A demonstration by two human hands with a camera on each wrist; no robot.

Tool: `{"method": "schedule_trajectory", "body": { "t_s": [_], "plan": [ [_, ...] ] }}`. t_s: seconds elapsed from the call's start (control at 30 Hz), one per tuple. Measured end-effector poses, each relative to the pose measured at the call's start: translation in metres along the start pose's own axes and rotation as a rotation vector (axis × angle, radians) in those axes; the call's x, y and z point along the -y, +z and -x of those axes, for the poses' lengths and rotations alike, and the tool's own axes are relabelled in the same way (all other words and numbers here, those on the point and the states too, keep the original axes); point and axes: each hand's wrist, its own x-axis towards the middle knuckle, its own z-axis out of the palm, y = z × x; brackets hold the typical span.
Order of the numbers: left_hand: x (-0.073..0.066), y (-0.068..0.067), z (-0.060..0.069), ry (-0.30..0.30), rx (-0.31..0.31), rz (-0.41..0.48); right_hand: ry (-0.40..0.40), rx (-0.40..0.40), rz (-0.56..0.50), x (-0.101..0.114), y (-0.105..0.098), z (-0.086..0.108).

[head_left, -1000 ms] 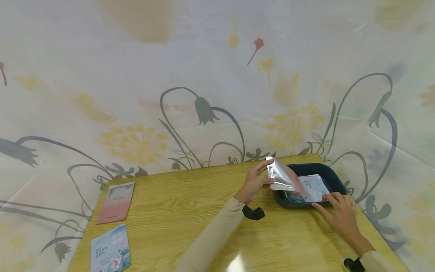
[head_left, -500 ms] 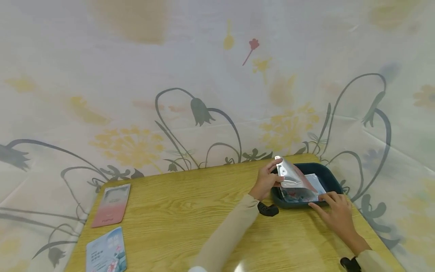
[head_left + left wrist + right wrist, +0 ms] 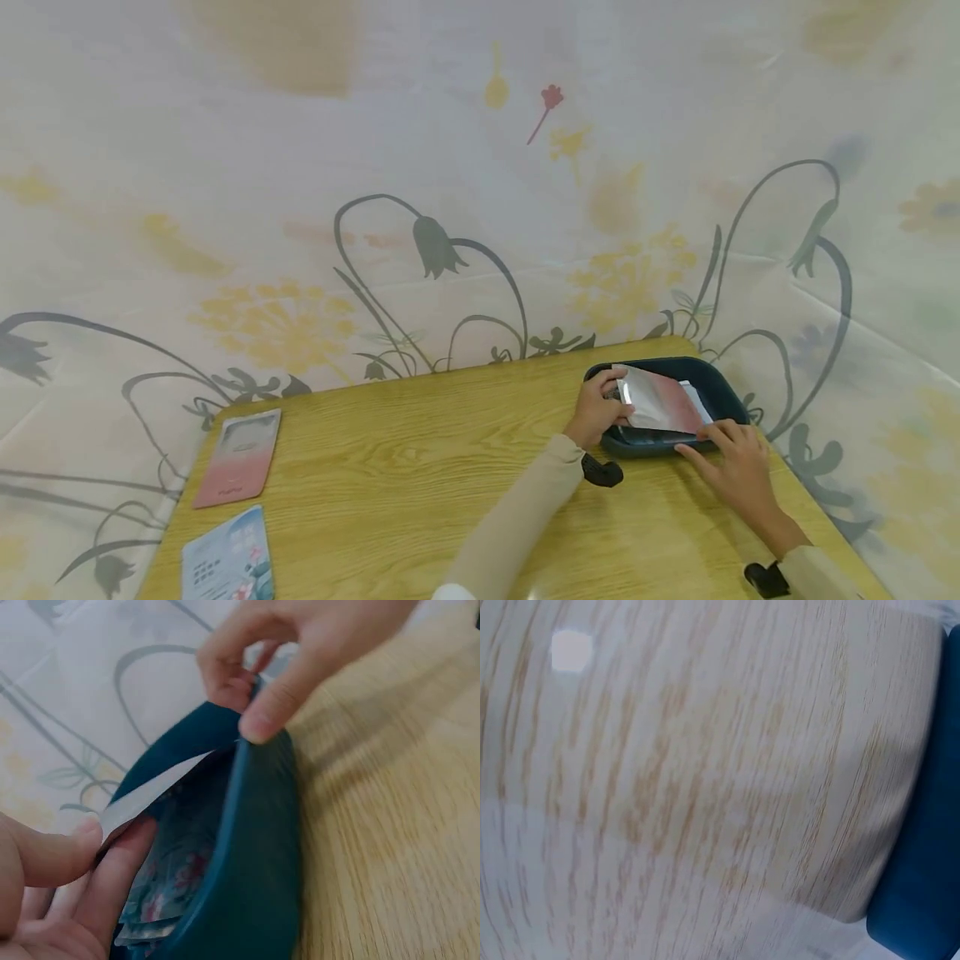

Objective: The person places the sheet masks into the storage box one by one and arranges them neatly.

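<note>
My left hand point(image 3: 597, 410) pinches one end of a pink-and-silver sheet mask packet point(image 3: 662, 400) between thumb and fingers. The packet lies tilted over a dark teal plastic tray point(image 3: 722, 385), its far end low near the right hand. Beneath it, floral blue packets point(image 3: 176, 881) lie in the tray, as the left wrist view shows. My right hand point(image 3: 738, 467) grips the tray's near right rim, thumb outside and fingers inside. Only the tray's outer wall point(image 3: 922, 847) and tabletop appear in the right wrist view; the right hand is out of that frame.
On the wooden table point(image 3: 390, 475), a pink-and-grey packet point(image 3: 238, 457) lies at the left, with a light blue floral packet point(image 3: 228, 557) nearer the front. A flower-printed cloth point(image 3: 450, 167) hangs behind the table. The tray stands near the table's right edge.
My left hand has moved right and lowered the pink packet into the tray, so its printed side now faces up. The right hand stays on the rim. The head view has shifted slightly.
</note>
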Motion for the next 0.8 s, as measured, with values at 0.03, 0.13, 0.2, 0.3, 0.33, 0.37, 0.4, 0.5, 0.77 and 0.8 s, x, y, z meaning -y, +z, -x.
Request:
{"method": "schedule_trajectory", "body": {
  "t_s": [0.03,0.13,0.2,0.3,0.33,0.37,0.4,0.5,0.77,0.8],
  "plan": [
    [0.001,0.001,0.001,-0.001,-0.011,-0.018,-0.002,-0.001,0.004,0.001,0.001,0.000],
    [0.004,0.005,0.004,-0.006,-0.056,-0.069,0.000,0.004,0.016,0.001,0.000,0.000],
    [0.005,0.008,0.005,-0.013,-0.094,-0.113,0.001,0.010,0.016,0.001,-0.001,0.000],
    [0.004,0.011,0.006,-0.029,-0.137,-0.185,0.000,0.020,0.008,0.002,-0.002,-0.001],
    [0.003,0.012,0.006,-0.029,-0.142,-0.221,0.000,0.020,0.004,0.003,-0.002,-0.001],
    [0.002,0.012,0.007,-0.029,-0.146,-0.259,-0.001,0.018,0.001,0.003,-0.002,-0.002],
    [0.001,0.013,0.007,-0.032,-0.152,-0.298,0.000,0.016,-0.002,0.004,-0.002,-0.002],
    [-0.002,0.015,0.006,-0.036,-0.169,-0.461,-0.002,0.011,-0.004,0.004,-0.002,-0.004],
    [0.001,0.015,0.005,0.041,-0.112,-0.825,-0.004,0.007,-0.005,0.004,-0.002,-0.002],
    [0.002,0.016,0.004,0.046,-0.104,-0.853,-0.003,0.007,-0.004,0.004,-0.002,-0.002]
  ]
}}
